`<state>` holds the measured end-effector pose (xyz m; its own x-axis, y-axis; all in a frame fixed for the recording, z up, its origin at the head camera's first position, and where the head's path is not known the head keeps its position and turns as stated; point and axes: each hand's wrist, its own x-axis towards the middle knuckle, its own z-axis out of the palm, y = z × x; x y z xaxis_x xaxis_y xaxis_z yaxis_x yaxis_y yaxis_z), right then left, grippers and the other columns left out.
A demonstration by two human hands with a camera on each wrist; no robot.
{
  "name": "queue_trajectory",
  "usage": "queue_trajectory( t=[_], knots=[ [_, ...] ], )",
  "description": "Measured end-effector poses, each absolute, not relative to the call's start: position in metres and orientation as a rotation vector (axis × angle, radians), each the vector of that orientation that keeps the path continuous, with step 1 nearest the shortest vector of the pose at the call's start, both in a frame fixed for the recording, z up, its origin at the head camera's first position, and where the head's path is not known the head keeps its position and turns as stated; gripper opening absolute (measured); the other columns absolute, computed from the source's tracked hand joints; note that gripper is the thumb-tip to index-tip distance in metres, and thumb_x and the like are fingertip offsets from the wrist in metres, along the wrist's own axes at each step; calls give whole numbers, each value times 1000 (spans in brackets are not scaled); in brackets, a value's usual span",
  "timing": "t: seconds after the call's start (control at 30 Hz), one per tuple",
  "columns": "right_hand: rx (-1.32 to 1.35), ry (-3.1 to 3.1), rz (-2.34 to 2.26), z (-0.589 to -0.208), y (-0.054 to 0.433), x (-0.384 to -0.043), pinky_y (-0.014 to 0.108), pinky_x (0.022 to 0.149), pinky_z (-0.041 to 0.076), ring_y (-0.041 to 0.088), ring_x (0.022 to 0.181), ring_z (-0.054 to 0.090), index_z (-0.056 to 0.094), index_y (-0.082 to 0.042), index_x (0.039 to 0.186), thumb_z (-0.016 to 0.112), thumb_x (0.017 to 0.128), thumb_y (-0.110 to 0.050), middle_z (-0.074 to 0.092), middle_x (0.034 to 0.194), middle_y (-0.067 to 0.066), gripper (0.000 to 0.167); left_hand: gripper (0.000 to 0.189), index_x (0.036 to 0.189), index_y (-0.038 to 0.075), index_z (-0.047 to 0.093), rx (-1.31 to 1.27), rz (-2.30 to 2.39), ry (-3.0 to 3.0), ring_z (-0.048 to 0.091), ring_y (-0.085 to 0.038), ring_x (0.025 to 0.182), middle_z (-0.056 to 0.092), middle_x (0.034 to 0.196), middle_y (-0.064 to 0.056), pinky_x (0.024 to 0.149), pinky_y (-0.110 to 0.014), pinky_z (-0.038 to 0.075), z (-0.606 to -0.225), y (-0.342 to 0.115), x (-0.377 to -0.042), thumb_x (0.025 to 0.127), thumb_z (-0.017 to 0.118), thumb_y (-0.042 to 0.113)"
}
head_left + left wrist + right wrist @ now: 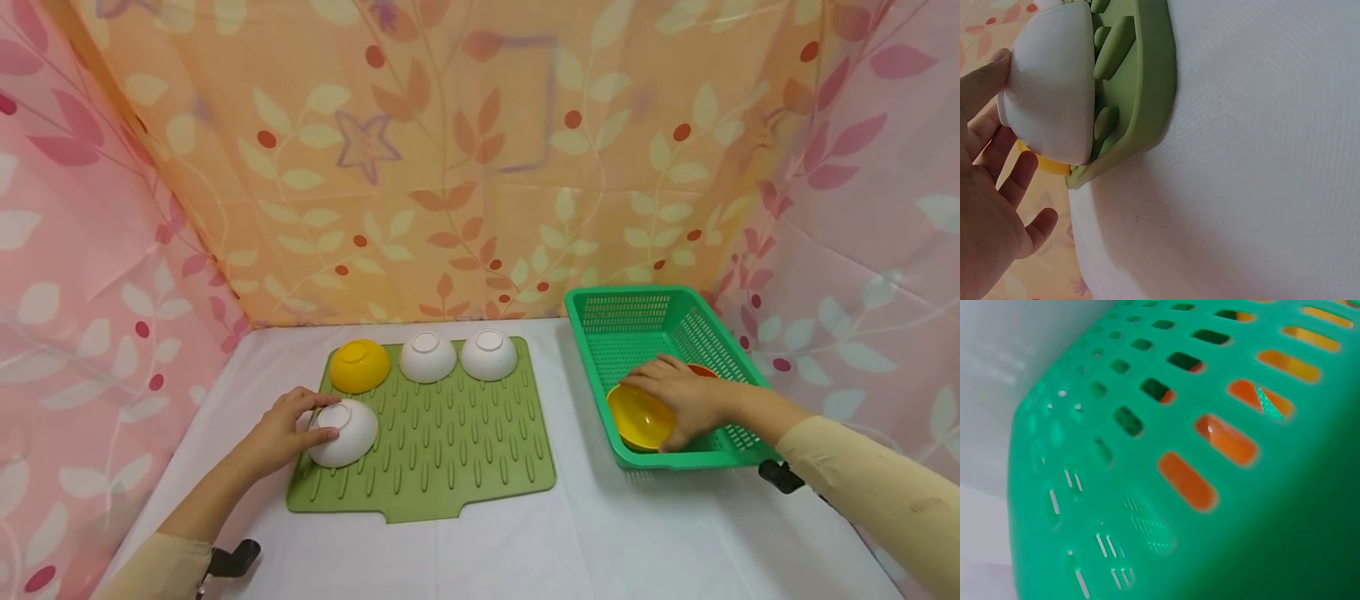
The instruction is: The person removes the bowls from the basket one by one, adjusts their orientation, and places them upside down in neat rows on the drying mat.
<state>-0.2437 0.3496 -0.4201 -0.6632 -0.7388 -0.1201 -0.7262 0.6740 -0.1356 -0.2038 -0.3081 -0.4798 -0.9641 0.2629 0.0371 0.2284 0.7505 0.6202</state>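
Observation:
My left hand (291, 425) pinches the foot of an upturned white bowl (356, 437) at the front left of a green drying mat (465, 433). In the left wrist view, thumb and fingers sit at the base of this white bowl (1054, 81), whose rim is down on the mat. Inside the green basket (588, 367), my right hand (678, 400) grips a yellow bowl (637, 419), its thumb near the front rim and its fingers across the far side. Beyond the hand shows a red-orange bowl (702, 371), mostly covered. Only the basket's slotted wall (1147, 425) fills the right wrist view.
Along the mat's back edge stand an upturned yellow bowl (360, 367) and two upturned white bowls, one in the middle (427, 360) and one to the right (489, 358). A white cloth (510, 550) covers the table. Patterned curtains (450, 225) enclose the back and sides.

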Motion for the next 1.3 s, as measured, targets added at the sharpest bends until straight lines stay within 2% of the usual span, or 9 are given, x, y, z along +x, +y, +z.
queue_trajectory(
  t=[0.27, 0.37, 0.53, 0.67, 0.83, 1.0, 1.13, 1.3],
  knots=[
    [-1175, 2875, -147, -417, 355, -244, 65, 119, 14, 28, 132, 43, 49, -9, 146, 95, 55, -55, 51, 141, 6, 112, 58, 135, 17, 66, 409, 1011, 2892, 45, -36, 118, 57, 114, -5, 93, -57, 42, -483, -307, -207, 86, 80, 46],
    [-1151, 2900, -183, -408, 357, -242, 64, 119, 11, 29, 133, 41, 49, -8, 146, 95, 56, -52, 50, 142, 8, 110, 59, 136, 17, 66, 403, 1010, 2889, 45, -35, 118, 57, 115, -5, 93, -57, 42, -485, -306, -207, 86, 80, 47],
    [-1094, 2915, -327, -384, 356, -236, 67, 120, 5, 38, 139, 33, 45, -7, 149, 95, 61, -44, 45, 147, 15, 107, 60, 136, 16, 66, 396, 997, 2897, 45, -35, 117, 57, 114, -6, 92, -58, 43, -487, -306, -204, 86, 79, 47],
    [-1091, 2923, -459, -367, 348, -230, 67, 121, 1, 41, 143, 26, 41, -11, 154, 93, 66, -44, 40, 151, 14, 107, 59, 135, 16, 66, 405, 977, 2915, 46, -37, 118, 58, 115, -7, 91, -56, 41, -485, -306, -201, 87, 79, 48],
    [-1143, 2935, -617, -352, 318, -221, 66, 122, 2, 40, 145, 22, 40, -14, 155, 92, 67, -44, 41, 150, 11, 107, 58, 134, 17, 67, 405, 947, 2935, 46, -36, 117, 59, 114, -6, 87, -52, 34, -480, -308, -197, 86, 79, 47],
    [-1155, 2923, -724, -349, 275, -203, 67, 121, 3, 40, 149, 13, 39, -15, 156, 92, 65, -42, 39, 150, 8, 109, 58, 134, 18, 67, 401, 926, 2943, 47, -36, 117, 59, 111, -5, 88, -54, 33, -479, -309, -198, 86, 80, 47],
    [-1213, 2937, -739, -356, 240, -189, 64, 122, 3, 34, 148, 19, 39, -14, 156, 92, 63, -45, 40, 148, 5, 112, 59, 134, 18, 66, 396, 917, 2935, 47, -36, 117, 59, 112, -5, 92, -59, 32, -478, -307, -200, 85, 80, 48],
    [-1278, 2957, -732, -375, 206, -176, 63, 122, 5, 33, 144, 27, 41, -10, 154, 90, 63, -50, 43, 145, 7, 111, 57, 133, 16, 67, 420, 918, 2950, 47, -37, 116, 59, 112, -7, 94, -64, 29, -476, -305, -201, 86, 81, 44]
  ],
)
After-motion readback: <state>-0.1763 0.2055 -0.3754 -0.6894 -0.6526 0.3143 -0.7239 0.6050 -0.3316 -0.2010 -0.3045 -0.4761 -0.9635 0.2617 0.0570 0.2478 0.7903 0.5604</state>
